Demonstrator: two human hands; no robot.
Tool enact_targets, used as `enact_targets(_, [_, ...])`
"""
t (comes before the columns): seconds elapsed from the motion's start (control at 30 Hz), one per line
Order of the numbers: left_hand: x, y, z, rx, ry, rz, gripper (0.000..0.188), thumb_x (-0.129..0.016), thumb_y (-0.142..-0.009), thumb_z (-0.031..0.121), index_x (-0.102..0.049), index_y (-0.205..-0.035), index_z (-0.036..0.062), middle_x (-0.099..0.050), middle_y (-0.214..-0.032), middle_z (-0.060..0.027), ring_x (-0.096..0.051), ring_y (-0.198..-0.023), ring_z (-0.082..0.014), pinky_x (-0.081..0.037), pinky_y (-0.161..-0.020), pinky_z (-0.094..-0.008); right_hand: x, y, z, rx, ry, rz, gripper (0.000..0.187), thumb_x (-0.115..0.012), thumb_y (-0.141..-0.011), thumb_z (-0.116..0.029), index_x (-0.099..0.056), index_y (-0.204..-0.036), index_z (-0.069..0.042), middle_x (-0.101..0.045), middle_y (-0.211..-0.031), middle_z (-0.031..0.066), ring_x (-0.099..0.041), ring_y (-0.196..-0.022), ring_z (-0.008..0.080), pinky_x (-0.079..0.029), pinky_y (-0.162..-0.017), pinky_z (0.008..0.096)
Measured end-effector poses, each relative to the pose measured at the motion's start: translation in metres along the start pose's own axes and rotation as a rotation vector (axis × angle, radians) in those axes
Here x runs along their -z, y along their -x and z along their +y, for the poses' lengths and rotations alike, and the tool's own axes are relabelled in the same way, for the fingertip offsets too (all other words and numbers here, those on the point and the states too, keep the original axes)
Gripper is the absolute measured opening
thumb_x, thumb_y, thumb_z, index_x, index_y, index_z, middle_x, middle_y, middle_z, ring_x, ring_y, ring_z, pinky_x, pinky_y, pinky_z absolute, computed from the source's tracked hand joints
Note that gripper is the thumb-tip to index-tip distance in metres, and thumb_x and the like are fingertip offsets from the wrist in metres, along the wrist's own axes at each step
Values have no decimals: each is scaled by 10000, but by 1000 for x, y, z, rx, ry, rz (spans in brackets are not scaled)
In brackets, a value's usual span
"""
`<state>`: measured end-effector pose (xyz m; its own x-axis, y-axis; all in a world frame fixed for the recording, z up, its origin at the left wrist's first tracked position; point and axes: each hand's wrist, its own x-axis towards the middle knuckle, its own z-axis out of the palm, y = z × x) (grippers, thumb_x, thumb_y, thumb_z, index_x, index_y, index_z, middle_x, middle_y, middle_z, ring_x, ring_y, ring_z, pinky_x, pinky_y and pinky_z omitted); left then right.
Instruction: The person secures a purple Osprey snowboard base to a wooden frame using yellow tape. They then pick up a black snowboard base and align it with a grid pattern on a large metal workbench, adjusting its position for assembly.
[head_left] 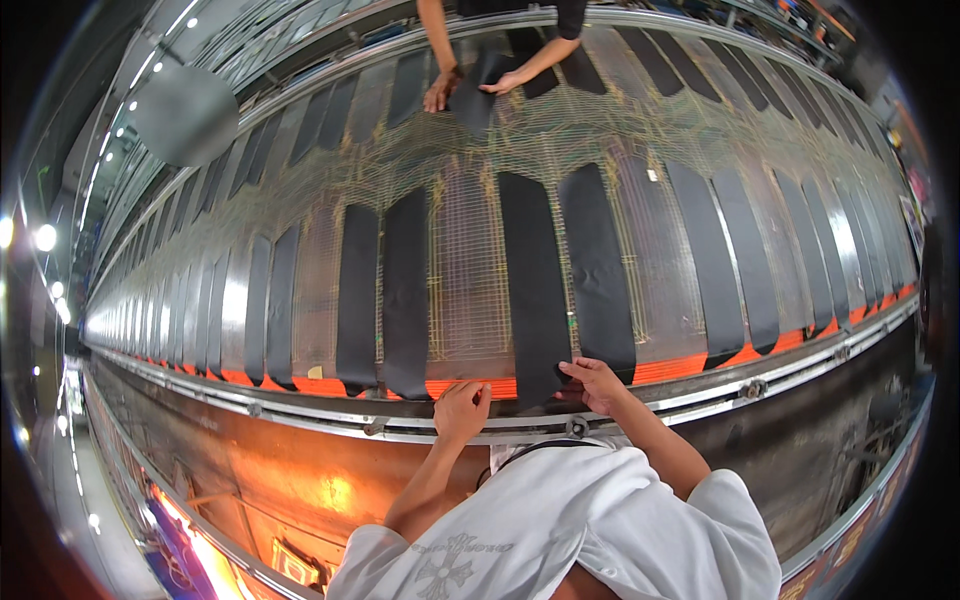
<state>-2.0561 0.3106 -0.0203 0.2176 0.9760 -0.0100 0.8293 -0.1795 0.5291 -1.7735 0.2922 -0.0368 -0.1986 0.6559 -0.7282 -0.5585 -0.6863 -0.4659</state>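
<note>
A long black fabric strip [535, 280] lies lengthwise in front of me, its near end hanging over the table's orange edge. At that end my right hand [592, 385] is closed, thumb and fingertips on the strip's right edge. My left hand [462, 412] rests at the orange edge, left of the strip and apart from it. Its fingers are curled in, and whatever they may hold is hidden. To the right lies another black strip [598, 260]; a further black strip [407, 290] lies to the left. All rest on a table [470, 270] marked with yellow grid lines.
Across the table a co-worker's hands [508, 80] handle a dark piece [475, 95]. Several more black strips line both long sides. A metal rail [660, 405] runs along the near edge, above an orange-lit space [300, 465]. A small pale scrap [315, 373] lies near the edge.
</note>
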Motion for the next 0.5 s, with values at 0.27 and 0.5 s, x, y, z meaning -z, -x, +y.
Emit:
enact_targets(0.27, [-11,2,-2,-118,-30,31,189,-663,-940,217,-720,-835,70,-683,-793,-124,-653,-772,-338,-517,-703,-443,8,-25,20,26,141,-43,291,-742,-960,-257,-662,-1001,19,-734,-919,129,-758,-815,260,-651,-730,380])
enact_targets(0.5, [-24,0,-34,-268,-16,-55,391,-499,-1039,349,-800,-1023,100,-730,-818,-150,-683,-757,-349,-526,-711,-469,12,-16,13,49,23,-177,245,-705,-987,-315,-701,-1066,-83,-753,-939,41,-727,-770,140,-620,-697,284])
